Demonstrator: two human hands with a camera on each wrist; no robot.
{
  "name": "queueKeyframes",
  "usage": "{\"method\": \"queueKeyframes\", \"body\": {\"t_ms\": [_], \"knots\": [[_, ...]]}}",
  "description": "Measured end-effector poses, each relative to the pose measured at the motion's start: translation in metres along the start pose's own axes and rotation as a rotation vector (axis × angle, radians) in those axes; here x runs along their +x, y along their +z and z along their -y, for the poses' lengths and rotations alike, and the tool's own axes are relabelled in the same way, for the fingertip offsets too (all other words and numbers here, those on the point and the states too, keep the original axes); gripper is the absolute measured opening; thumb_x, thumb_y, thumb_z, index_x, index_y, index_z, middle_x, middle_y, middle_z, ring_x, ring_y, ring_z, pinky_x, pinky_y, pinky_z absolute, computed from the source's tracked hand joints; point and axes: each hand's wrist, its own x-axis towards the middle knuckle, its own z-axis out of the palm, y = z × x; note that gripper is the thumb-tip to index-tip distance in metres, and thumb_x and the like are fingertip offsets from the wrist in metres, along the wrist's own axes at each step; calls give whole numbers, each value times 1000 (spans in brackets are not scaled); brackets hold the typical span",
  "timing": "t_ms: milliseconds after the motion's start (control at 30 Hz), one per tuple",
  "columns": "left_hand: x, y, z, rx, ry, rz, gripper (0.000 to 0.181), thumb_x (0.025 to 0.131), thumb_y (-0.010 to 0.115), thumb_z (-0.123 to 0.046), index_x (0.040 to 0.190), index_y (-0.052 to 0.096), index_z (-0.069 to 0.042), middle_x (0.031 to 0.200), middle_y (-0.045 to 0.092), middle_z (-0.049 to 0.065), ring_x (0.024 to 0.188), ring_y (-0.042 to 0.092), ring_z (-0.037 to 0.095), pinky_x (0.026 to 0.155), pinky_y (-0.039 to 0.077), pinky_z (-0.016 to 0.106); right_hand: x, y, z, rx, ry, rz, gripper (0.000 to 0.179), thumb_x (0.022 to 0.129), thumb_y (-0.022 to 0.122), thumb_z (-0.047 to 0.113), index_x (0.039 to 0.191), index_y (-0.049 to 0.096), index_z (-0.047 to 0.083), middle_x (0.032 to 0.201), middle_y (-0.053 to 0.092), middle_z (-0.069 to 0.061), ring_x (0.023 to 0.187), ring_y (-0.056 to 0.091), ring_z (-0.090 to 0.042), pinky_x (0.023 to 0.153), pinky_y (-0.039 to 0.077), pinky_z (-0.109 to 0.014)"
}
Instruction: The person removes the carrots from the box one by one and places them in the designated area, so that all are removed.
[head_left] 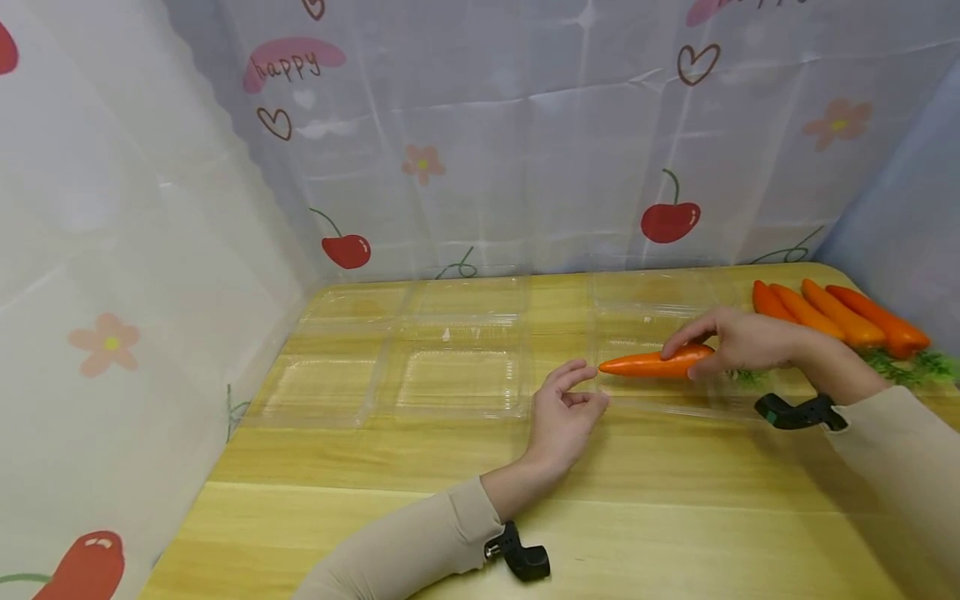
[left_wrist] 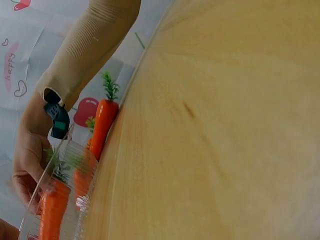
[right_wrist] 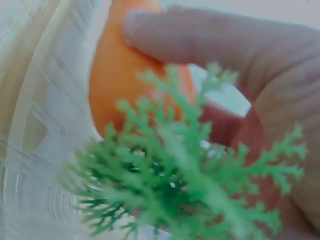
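Observation:
My right hand (head_left: 750, 337) grips an orange toy carrot (head_left: 652, 364) near its thick end, thumb and fingers on its sides. The carrot lies lengthwise over a clear plastic container (head_left: 675, 408), its tip pointing left. Green frond leaves (right_wrist: 170, 165) spread beneath the hand in the right wrist view. At the container's left edge is my left hand (head_left: 562, 417), fingers loosely bent beside the carrot's tip, with a gap between thumb and forefinger. Only a sliver of that hand (left_wrist: 7, 232) shows in the left wrist view.
Several orange carrots (head_left: 840, 317) lie side by side at the table's back right. To the left stand two more clear containers, one (head_left: 459, 417) nearer the middle and another (head_left: 315, 421) further left. Patterned curtains (head_left: 525, 167) hang close behind the wooden table (head_left: 375, 517).

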Motion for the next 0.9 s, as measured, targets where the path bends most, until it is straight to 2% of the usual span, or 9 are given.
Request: {"method": "queueKeyframes", "body": {"t_ms": [167,333,400,533,600,733,767,900], "knots": [[-1,0,-1,-4,1,-6,35,86,74,6,121,72,5,147,56,11,88,68,10,77,59,17,-12,-2,9,-35,110,-139,35,83,87,26,117,78,26,125,72,-5,96,61,-14,77,55,-24],[-1,1,-1,1,-11,-11,34,87,74,5,121,72,4,147,56,10,87,66,8,77,59,17,-26,-6,19,-14,196,-231,44,86,84,35,127,74,22,132,69,-13,87,60,-14,66,53,-26],[-1,1,-1,2,-14,-17,34,86,74,5,121,72,4,146,56,9,87,66,7,76,58,17,-32,-8,23,19,236,-264,48,88,81,37,132,71,20,134,67,-15,85,62,-14,64,53,-27],[-1,1,-2,4,-13,-19,35,86,74,4,121,72,3,146,57,8,87,65,8,76,58,17,-45,-11,27,100,290,-351,55,94,77,37,141,63,13,129,67,-19,85,68,-13,65,57,-30],[-1,1,-2,4,-12,-15,35,87,74,4,121,72,4,146,56,9,88,65,8,77,58,16,-52,-11,26,136,322,-408,59,95,75,39,144,60,12,125,67,-6,84,71,-11,66,59,-32],[-2,0,-2,4,-20,-11,35,87,73,4,122,72,3,148,55,8,89,65,8,76,57,16,-65,-12,18,203,380,-499,68,93,74,47,149,56,14,121,56,18,84,70,-3,70,61,-30],[-2,0,-2,5,-23,-11,35,87,73,4,122,72,3,148,55,7,90,65,8,76,57,16,-68,-12,16,203,396,-516,69,92,74,50,150,55,16,120,52,20,84,68,1,71,61,-28],[-3,0,-1,13,-21,-13,35,87,74,4,122,72,2,148,55,6,90,65,8,75,57,16,-82,-10,6,173,437,-573,72,93,71,54,151,53,16,131,49,9,83,58,14,70,59,-23]]}}
